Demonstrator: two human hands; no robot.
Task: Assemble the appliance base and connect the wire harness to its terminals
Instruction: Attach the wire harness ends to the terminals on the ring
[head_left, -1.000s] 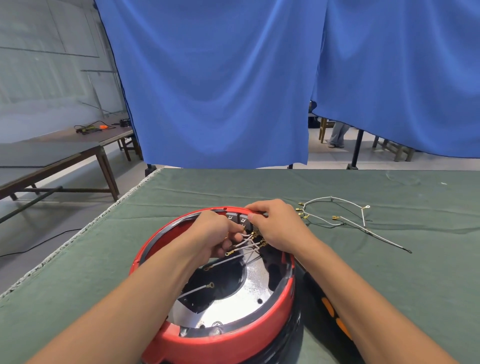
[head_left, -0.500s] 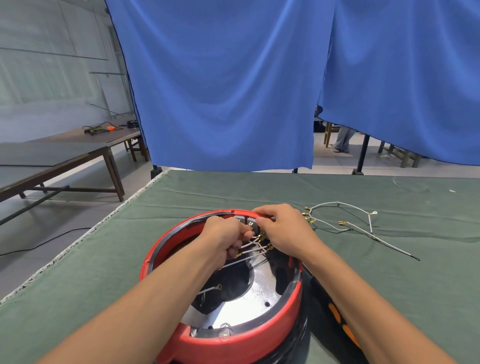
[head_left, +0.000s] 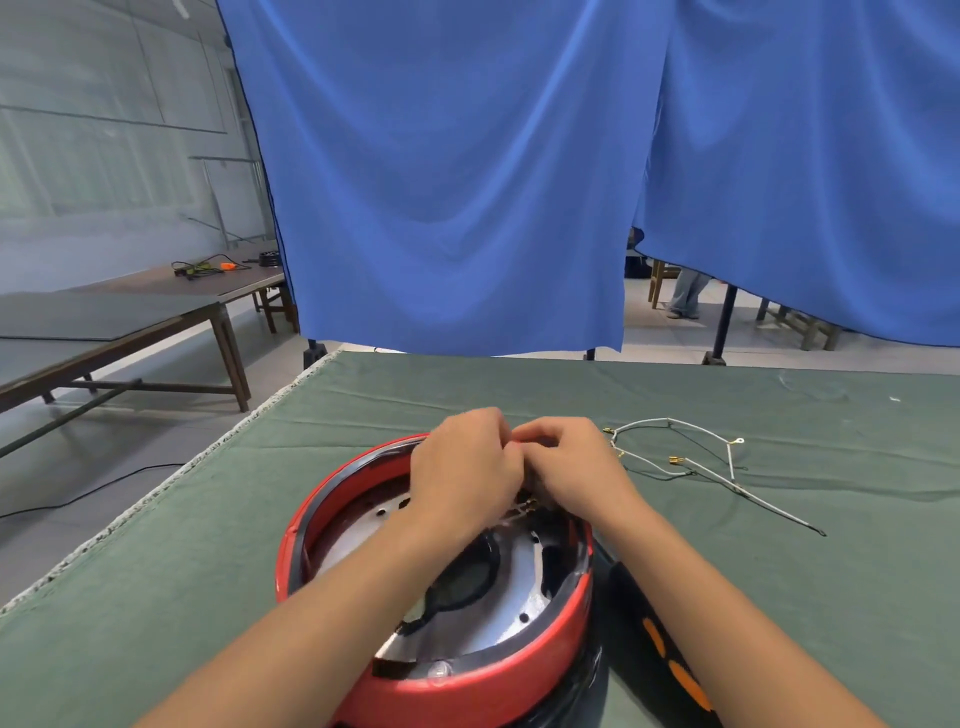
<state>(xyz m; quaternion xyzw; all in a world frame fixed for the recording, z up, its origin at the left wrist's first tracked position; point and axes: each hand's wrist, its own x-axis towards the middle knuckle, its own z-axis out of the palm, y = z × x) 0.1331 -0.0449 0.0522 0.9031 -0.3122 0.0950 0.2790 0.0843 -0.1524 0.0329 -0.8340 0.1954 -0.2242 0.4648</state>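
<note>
A round red appliance base (head_left: 467, 680) with a shiny metal inner plate (head_left: 511, 587) stands on the green cloth in front of me. Both hands meet over its far rim. My left hand (head_left: 465, 467) is curled, fingers closed on the white wires there. My right hand (head_left: 571, 467) pinches at the same spot, fingertips touching the left hand. Brass terminals (head_left: 524, 506) of the wires show just below the hands; the terminal block itself is hidden. A second white wire harness (head_left: 675, 457) with brass ends lies loose on the cloth to the right.
The green-covered table (head_left: 182, 597) ends at a left edge with floor beyond. A black part with orange spots (head_left: 670, 660) lies right of the base under my right forearm. Blue curtains (head_left: 457, 182) hang behind the table. A wooden bench (head_left: 130, 332) stands far left.
Both hands have drawn closer together over the far rim and now cover the terminal block. The camera view has shifted left and tilted, so the base sits further right in view.
</note>
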